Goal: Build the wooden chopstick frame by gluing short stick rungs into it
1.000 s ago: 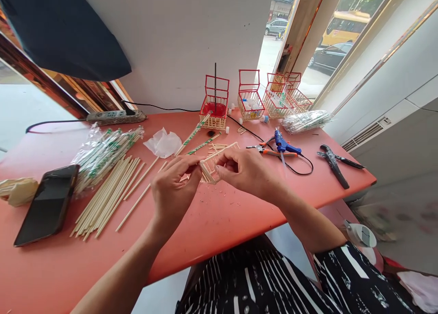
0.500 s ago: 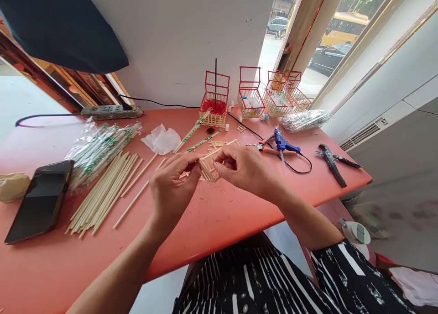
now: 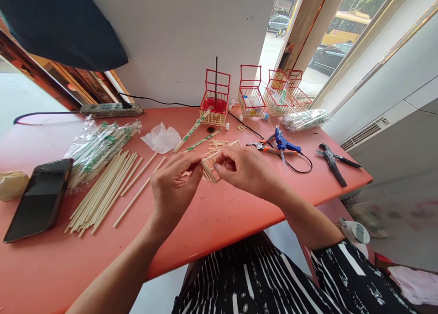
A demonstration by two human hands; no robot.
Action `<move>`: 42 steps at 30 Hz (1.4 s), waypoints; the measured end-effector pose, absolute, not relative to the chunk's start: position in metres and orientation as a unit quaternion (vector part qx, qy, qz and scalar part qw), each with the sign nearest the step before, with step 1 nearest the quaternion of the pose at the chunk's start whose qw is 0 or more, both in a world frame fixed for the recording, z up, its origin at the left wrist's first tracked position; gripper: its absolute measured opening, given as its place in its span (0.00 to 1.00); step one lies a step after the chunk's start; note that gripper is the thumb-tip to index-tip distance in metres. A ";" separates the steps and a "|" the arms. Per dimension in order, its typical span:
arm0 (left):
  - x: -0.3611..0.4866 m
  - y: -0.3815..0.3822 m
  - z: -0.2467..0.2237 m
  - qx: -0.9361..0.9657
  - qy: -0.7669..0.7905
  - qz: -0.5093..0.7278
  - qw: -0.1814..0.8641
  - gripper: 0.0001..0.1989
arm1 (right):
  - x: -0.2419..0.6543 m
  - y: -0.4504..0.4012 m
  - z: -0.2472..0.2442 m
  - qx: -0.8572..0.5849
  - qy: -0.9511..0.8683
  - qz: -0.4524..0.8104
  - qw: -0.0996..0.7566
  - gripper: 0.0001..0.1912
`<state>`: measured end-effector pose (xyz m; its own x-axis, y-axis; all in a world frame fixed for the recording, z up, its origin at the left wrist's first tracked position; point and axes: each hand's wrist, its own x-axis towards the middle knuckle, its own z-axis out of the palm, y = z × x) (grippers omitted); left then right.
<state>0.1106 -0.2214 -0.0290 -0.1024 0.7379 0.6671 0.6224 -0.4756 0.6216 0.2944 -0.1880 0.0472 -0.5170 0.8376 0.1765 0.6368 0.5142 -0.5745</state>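
Note:
Between my two hands is a small frame of pale wooden sticks [image 3: 210, 170], held tilted just above the table. My left hand [image 3: 178, 177] pinches its left end between thumb and fingers. On the other side, my right hand [image 3: 244, 170] closes its thumb and bent fingers on the frame's right part, hiding much of it. Short cut sticks [image 3: 217, 144] lie on the table behind the frame. Left of my hands lies a bundle of long round wooden sticks [image 3: 101, 195], with a few loose ones beside it.
On the red table [image 3: 191, 227] stand small stick baskets with red rims [image 3: 214, 115]. A blue glue gun [image 3: 285, 143], orange-handled pliers [image 3: 270, 148] and black-handled cutters [image 3: 330, 163] lie right. A phone [image 3: 39, 200], wrapped chopsticks [image 3: 99, 145] and a power strip [image 3: 111, 110] are left.
Both hands keep their hold on the stick frame. My left hand and the frame's left end have shifted very slightly right; everything else stays in place.

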 end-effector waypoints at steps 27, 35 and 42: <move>0.110 -0.222 -0.032 0.662 0.506 0.549 0.068 0.09 | 0.307 -0.194 0.048 -0.433 -0.851 0.217 0.203 0.17; 0.111 -0.224 -0.030 0.682 0.490 0.542 0.034 0.09 | 0.302 -0.199 0.038 -0.432 -0.843 0.251 0.199 0.18; 0.112 -0.223 -0.031 0.684 0.485 0.544 0.029 0.09 | 0.302 -0.197 0.037 -0.429 -0.846 0.252 0.191 0.15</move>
